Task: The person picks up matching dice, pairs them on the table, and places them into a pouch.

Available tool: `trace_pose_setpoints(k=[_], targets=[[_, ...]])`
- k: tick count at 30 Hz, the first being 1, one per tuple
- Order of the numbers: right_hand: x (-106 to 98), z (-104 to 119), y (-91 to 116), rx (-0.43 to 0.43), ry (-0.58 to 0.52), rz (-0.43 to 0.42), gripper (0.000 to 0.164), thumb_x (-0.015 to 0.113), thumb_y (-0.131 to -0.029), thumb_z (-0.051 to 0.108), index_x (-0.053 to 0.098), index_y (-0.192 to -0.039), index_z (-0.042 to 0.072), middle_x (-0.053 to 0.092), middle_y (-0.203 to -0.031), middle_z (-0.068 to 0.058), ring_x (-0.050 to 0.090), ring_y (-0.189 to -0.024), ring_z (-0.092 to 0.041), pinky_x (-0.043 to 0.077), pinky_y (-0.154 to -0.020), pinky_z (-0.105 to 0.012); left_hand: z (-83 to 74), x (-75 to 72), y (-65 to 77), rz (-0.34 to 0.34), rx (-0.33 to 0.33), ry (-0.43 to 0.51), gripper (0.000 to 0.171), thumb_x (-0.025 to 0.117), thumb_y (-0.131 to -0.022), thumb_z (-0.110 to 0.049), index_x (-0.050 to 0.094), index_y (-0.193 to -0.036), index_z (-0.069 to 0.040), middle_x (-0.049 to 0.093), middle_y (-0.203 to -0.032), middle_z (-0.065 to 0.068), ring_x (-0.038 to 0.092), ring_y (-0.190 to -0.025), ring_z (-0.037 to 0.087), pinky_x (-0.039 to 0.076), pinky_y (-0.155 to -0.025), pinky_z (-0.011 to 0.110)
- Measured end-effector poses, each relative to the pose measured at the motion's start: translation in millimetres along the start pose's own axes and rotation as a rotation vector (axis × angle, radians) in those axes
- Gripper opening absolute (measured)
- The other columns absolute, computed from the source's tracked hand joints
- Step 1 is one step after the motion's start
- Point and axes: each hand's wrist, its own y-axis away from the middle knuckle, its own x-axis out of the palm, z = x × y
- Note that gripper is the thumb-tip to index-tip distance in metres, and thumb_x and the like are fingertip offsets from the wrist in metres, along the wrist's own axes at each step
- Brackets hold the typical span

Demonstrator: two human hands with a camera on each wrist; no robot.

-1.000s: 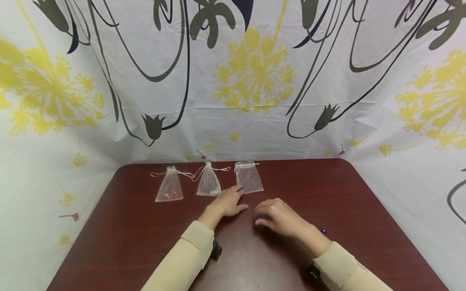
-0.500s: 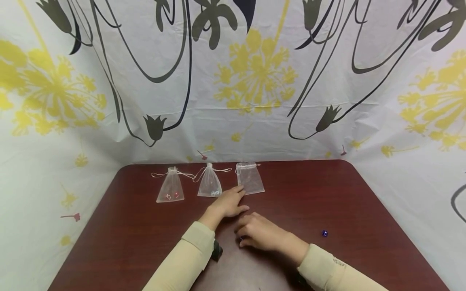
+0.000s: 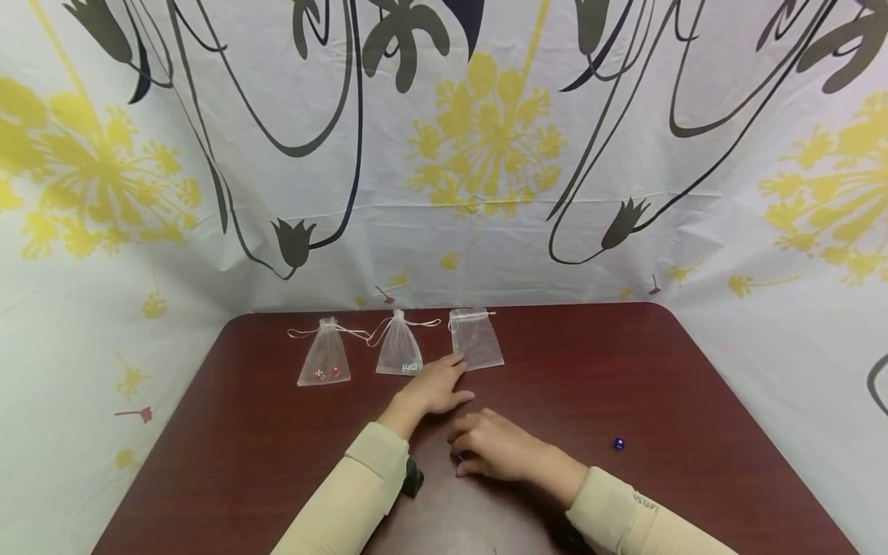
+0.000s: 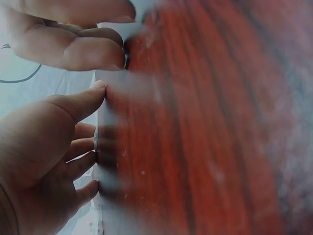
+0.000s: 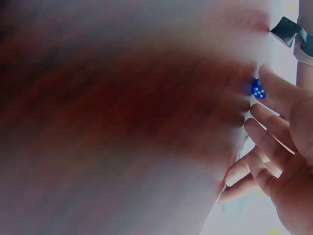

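Note:
My right hand (image 3: 499,447) is low over the tabletop. It pinches a blue die (image 5: 258,89) with white dots beside the thumb tip. Seen from the head, that die is mostly covered by the fingers. The left hand (image 3: 432,389) rests on the table, fingers extended, with its fingertips at the lower left corner of a flat sheer drawstring pouch (image 3: 477,339). A second blue die (image 3: 619,444) lies farther right, apart from both hands.
Along the back stand two drawn-up sheer pouches: the left pouch (image 3: 324,354) contains red dice (image 3: 336,371), and the middle pouch (image 3: 398,347) has pale dice (image 3: 410,368) at its bottom. The dark red table (image 3: 590,354) meets a patterned curtain (image 3: 486,254) behind.
The right hand has moved left and nearer to me, bringing the blue die along, and has stayed there for the last half second. The left hand keeps its place at the pouch.

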Motion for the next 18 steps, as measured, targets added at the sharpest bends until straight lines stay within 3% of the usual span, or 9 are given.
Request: trace_pose_setpoints(k=[9,18], targets=[[-30,-14,9,0.066,-0.076,-0.141,0.025,0.080,-0.088,0.033,0.077,-0.101,0.012,0.072,-0.108,0.000,0.066,-0.102,-0.013,0.053,-0.085,-0.039,0.8,2.5,-0.8,-0.002,-0.003,0.004,0.064,0.063,-0.100,-0.042,0.049,-0.149,-0.003,0.038,-0.159,0.013,0.034,-0.148,0.029,0.032,-0.118,0.044],[-66,-32,19,0.288,-0.004,-0.331,0.029,0.081,-0.087,0.031,0.076,-0.108,0.013,0.071,-0.109,0.001,0.067,-0.103,-0.019,0.051,-0.084,-0.044,1.0,3.2,-0.8,0.000,-0.017,0.026,0.065,0.061,-0.100,-0.044,0.048,-0.150,-0.005,0.037,-0.160,0.012,0.034,-0.148,0.027,0.032,-0.118,0.043]])
